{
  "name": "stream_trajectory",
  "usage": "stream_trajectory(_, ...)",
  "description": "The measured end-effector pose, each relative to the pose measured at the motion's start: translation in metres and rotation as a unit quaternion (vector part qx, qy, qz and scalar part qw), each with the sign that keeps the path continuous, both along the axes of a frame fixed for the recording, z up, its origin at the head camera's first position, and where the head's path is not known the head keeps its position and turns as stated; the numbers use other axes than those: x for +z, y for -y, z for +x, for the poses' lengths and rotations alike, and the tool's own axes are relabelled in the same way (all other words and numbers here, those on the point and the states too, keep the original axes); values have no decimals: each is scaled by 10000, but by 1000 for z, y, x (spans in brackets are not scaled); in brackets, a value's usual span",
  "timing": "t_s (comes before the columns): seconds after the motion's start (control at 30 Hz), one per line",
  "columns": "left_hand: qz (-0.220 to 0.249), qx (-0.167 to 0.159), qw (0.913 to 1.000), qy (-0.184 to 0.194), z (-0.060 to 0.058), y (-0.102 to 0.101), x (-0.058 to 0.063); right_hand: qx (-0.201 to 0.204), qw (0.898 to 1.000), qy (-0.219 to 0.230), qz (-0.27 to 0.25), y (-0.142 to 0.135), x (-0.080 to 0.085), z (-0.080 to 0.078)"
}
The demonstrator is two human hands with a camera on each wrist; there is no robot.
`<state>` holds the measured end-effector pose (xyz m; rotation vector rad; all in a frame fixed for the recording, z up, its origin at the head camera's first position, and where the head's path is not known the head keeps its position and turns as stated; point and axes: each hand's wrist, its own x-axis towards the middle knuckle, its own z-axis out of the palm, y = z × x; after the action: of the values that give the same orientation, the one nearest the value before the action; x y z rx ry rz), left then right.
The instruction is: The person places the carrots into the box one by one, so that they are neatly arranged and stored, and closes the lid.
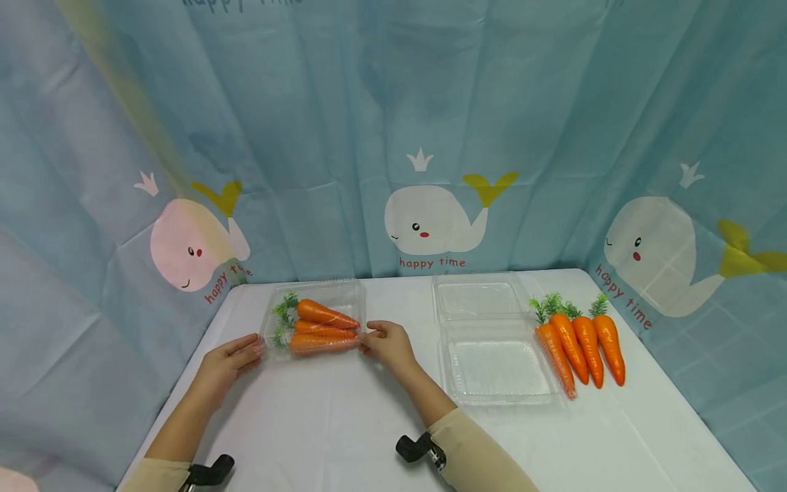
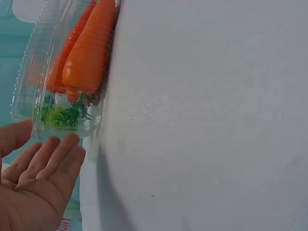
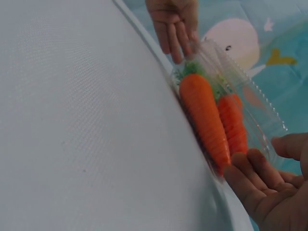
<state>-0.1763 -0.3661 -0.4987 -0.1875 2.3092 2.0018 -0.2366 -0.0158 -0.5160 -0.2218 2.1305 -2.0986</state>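
Presently, the fingers of the left hand (image 1: 226, 363) and right hand (image 1: 390, 347) extend loosely, thumbs apart, at opposite ends of the clear container (image 1: 335, 292); its carrots (image 1: 323, 344) lie lengthwise between them, tips rightward.

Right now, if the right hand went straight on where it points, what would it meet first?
The right hand would likely meet the clear box of carrots; depth is unclear, and they may already touch.

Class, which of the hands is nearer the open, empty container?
Right. The right hand is left of the open container, with a gap between; the left hand is farther off, at the left end of the filled container.
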Motion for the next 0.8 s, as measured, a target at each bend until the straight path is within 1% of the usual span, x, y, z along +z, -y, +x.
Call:
stream_trajectory(0.03,42,-81,9999,43,-1,1,0,32,9999,96,-98,0,0,0)
stream_trajectory(0.17,150,-233,9990,362,-4,2,3,119,9981,415,-438,1,3,1)
stream_trajectory(0.3,535,-255,9952,782,-6,5,6,258,9958,598,-636,1,3,1)
stream_trajectory(0.37,809,-261,9916,975,-6,6,7,316,9946,726,-678,1,3,1)
stream_trajectory(0.43,990,-226,9880,1162,-6,6,8,364,9929,868,-728,0,2,0)
stream_trajectory(0.47,1096,-298,9862,1205,-6,7,8,378,9919,956,-751,0,2,0)
stream_trajectory(0.5,1195,-263,9844,1268,-6,7,8,394,9905,1047,-800,0,2,0)
stream_trajectory(0.67,1644,-440,9765,1326,-8,8,5,429,9835,1366,-1104,-1,3,0)
stream_trajectory(0.7,1717,-402,9752,1337,-8,8,5,436,9816,1427,-1189,0,3,0)
stream_trajectory(0.8,1934,-427,9708,1355,-8,9,2,487,9753,1603,-1438,1,0,1)
